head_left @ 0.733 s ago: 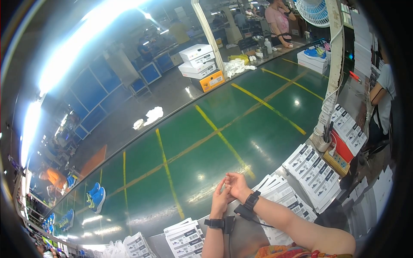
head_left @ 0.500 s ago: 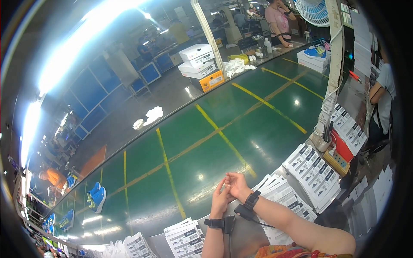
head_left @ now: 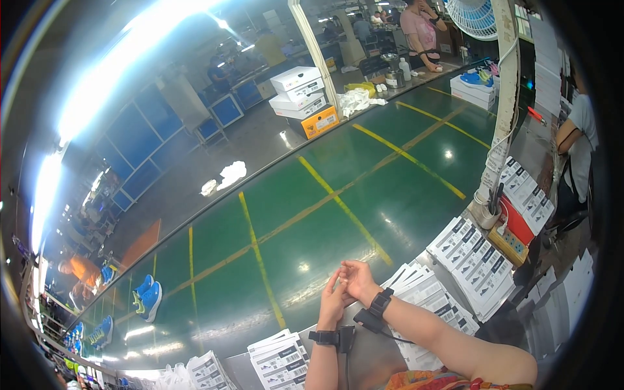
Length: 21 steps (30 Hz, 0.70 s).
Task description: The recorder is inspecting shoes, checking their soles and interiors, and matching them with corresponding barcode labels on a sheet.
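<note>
The person's two hands meet low in the middle of the head view, raised just above the desk (head_left: 377, 354). The left hand (head_left: 333, 300) stands upright with its fingers straight and close together, and the right hand (head_left: 356, 279) curls loosely against it, fingertips touching the left hand's fingers. Whether anything small sits between them cannot be told; no object shows in either hand. Each wrist carries a black band (head_left: 380, 302) with a dark block on it, and a thin cable runs from the right one along the forearm.

Stacks of white printed labels (head_left: 478, 260) lie on the desk around the hands: one stack just right of the right wrist, larger fanned stacks farther right, and another stack (head_left: 279, 357) near the lower edge, left of the left forearm.

Beyond the desk runs a wide green belt (head_left: 312, 221) marked with yellow lines. A pair of blue shoes (head_left: 146, 296) lies on it at the far left. A white post (head_left: 504, 110) rises at the right, with a red box (head_left: 517, 221) and a power strip at its foot. A fan (head_left: 474, 16) hangs at the top right.

On the far side of the belt sit stacked white boxes (head_left: 298, 91) on an orange one, and crumpled white paper (head_left: 224, 177) lies on the grey floor. Other people stand at the top, and one sits at the right edge.
</note>
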Each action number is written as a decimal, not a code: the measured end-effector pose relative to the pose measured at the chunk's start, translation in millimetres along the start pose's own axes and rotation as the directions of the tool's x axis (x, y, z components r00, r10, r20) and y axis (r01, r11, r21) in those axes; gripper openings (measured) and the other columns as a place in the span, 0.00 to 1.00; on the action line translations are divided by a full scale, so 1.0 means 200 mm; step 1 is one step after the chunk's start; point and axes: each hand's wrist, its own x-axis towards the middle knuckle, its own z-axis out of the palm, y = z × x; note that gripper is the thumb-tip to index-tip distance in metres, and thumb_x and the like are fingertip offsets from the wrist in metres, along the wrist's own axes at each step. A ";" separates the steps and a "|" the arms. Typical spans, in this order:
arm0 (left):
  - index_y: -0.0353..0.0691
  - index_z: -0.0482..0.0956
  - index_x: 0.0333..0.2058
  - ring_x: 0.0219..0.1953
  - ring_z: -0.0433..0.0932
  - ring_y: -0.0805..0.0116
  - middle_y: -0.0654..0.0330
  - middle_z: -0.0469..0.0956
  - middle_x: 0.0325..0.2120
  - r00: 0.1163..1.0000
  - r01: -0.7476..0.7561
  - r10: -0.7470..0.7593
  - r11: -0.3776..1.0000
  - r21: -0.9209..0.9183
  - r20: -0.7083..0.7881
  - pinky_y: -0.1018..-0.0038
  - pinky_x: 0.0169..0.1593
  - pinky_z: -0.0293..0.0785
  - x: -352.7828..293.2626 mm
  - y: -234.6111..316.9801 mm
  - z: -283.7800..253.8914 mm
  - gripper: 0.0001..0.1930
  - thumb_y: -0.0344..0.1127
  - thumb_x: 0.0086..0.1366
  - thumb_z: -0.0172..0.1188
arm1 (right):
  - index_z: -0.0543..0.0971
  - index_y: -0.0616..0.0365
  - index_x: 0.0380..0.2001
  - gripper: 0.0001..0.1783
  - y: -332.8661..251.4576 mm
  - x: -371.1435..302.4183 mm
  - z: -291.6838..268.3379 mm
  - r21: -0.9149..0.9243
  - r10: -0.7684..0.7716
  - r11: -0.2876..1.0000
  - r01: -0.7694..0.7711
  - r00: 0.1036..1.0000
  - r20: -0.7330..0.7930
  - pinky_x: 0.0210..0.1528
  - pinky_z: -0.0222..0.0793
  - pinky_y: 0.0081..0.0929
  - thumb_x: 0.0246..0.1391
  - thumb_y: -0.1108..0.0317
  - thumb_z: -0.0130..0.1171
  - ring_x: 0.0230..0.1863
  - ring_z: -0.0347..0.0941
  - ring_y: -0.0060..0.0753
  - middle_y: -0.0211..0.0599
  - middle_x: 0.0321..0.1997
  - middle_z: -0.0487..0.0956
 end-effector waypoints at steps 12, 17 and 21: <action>0.44 0.57 0.61 0.39 0.79 0.54 0.50 0.72 0.44 1.000 -0.002 0.002 1.000 -0.004 0.009 0.63 0.39 0.81 0.01 -0.01 -0.01 0.26 0.29 0.65 0.49 | 0.73 0.63 0.30 0.08 0.00 0.00 0.01 -0.002 -0.003 1.000 0.003 1.000 -0.019 0.23 0.59 0.24 0.49 0.69 0.54 0.23 0.66 0.29 0.35 0.19 0.71; 0.44 0.57 0.61 0.39 0.79 0.55 0.49 0.72 0.45 1.000 -0.008 0.008 1.000 -0.012 0.015 0.62 0.39 0.80 0.01 -0.01 -0.02 0.25 0.29 0.65 0.49 | 0.73 0.63 0.30 0.07 0.01 0.01 -0.01 -0.001 -0.011 1.000 0.011 1.000 -0.003 0.22 0.59 0.24 0.49 0.69 0.54 0.23 0.67 0.30 0.35 0.19 0.72; 0.45 0.58 0.61 0.40 0.79 0.54 0.48 0.72 0.45 1.000 -0.006 0.006 1.000 -0.008 0.013 0.62 0.39 0.80 0.02 -0.02 -0.02 0.25 0.29 0.65 0.49 | 0.73 0.63 0.29 0.07 0.01 0.01 0.00 -0.008 -0.003 1.000 0.002 1.000 -0.023 0.22 0.59 0.24 0.49 0.70 0.54 0.22 0.67 0.30 0.36 0.19 0.72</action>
